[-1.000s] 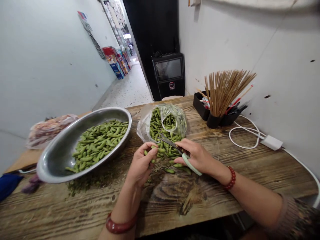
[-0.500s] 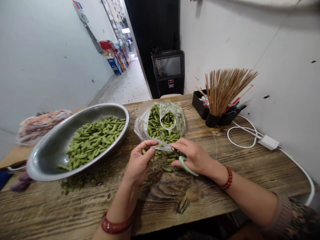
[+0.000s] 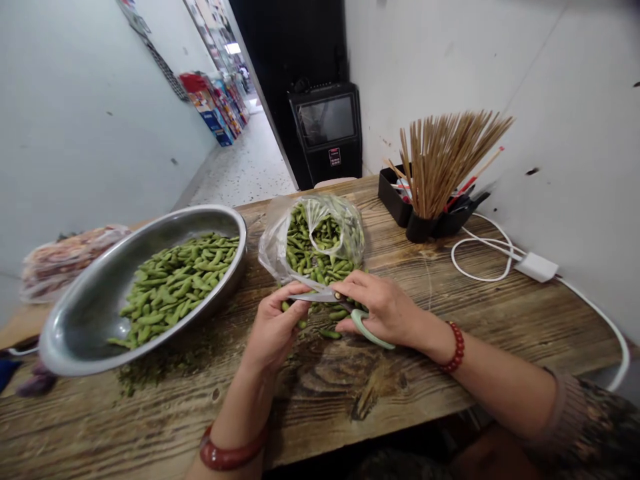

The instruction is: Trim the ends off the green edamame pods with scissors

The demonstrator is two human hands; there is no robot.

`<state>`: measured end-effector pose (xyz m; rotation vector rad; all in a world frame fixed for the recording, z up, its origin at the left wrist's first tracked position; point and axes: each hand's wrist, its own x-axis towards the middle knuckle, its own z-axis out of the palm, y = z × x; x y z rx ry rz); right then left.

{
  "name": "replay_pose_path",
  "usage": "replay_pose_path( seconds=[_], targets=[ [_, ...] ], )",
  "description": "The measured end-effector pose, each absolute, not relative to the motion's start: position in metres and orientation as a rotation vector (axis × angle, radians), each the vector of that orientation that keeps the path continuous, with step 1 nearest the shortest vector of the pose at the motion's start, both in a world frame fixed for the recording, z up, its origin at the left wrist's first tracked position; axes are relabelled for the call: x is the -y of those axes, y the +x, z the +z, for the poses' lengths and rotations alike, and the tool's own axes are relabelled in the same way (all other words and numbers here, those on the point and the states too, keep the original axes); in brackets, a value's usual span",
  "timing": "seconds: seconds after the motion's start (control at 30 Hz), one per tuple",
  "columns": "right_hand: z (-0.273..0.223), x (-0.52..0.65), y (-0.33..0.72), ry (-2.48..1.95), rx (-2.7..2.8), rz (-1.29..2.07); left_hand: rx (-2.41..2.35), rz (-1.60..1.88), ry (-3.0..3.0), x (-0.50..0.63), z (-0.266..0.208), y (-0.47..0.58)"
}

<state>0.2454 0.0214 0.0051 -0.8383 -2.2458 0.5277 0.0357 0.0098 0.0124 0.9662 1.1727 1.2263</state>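
Note:
My left hand (image 3: pixel 280 320) is closed on an edamame pod (image 3: pixel 301 324), mostly hidden by the fingers. My right hand (image 3: pixel 383 310) grips scissors (image 3: pixel 371 333) with pale green handles, their blades reaching left to my left fingertips. Just beyond both hands lies a clear plastic bag (image 3: pixel 273 250) of green edamame pods (image 3: pixel 300 247), its mouth towards me. Some loose pods (image 3: pixel 330 334) rest on the wood below the blades. To the left a big steel bowl (image 3: pixel 65 340) stands tilted, with a heap of pods (image 3: pixel 175 287) inside.
Small green trimmings (image 3: pixel 150 373) lie beside the bowl on the wooden table (image 3: pixel 320 427). A black holder (image 3: pixel 420 228) with bamboo skewers (image 3: pixel 445 160) stands at the back right, near a white cable with an adapter (image 3: pixel 536 267). A wrapped package (image 3: pixel 70 257) sits behind the bowl.
The view has shifted slightly, so the bowl, bag and holder appear a little further left. Both hands keep nearly the same pose, scissors blades still at my left fingertips.

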Motion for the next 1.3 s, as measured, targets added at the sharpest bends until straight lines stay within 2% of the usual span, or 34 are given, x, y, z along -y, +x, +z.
replay_pose_path(
  seconds=[0.63, 0.97, 1.13, 1.3],
  targets=[
    [0.0, -0.023, 0.244, -0.8, 2.253, 0.531, -1.049, 1.099, 0.957, -0.009, 0.007, 0.035],
    [0.002, -0.029, 0.25, -0.876, 2.153, 0.555, -1.331, 0.814, 1.23, -0.01, 0.024, 0.029],
    [0.0, -0.034, 0.252, -0.894, 2.033, 0.548, -1.338, 0.958, 1.121, -0.018, 0.019, 0.023],
    [0.001, -0.035, 0.253, -0.881, 1.954, 0.575, -1.344, 1.383, 0.936, -0.023, 0.034, 0.019]
  ],
)
